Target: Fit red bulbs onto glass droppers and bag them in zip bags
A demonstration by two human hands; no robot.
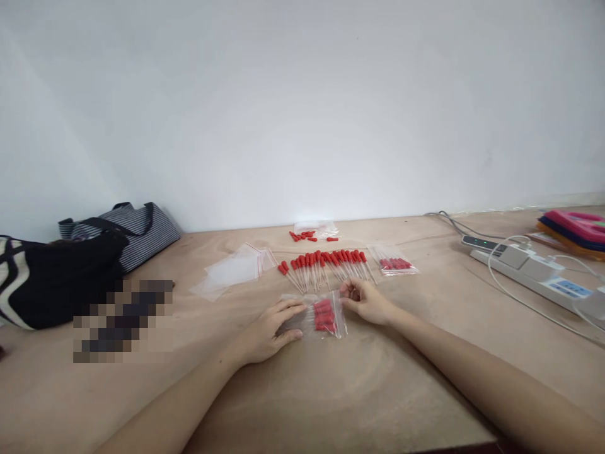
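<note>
A clear zip bag (338, 326) of red-bulbed droppers (324, 315) lies flat on the table between my hands, its seal end to the right. My left hand (274, 329) rests over the bag's left end, fingers stretched out and thumb apart. At the upper right corner of the seal, my right hand (362, 301) pinches the bag's edge between thumb and fingers. Just beyond, a row of loose droppers (326, 260) lies with red bulbs pointing away. Another filled zip bag (396, 261) lies to the right of that row.
Flat clear bags (232, 271) are stacked left of the row. Loose red bulbs (302, 236) lie near the wall beside a clear bag (314, 226). Black and striped bags (146, 236) stand left; a power strip (543, 274) with cables and a pink item (576, 226) are right.
</note>
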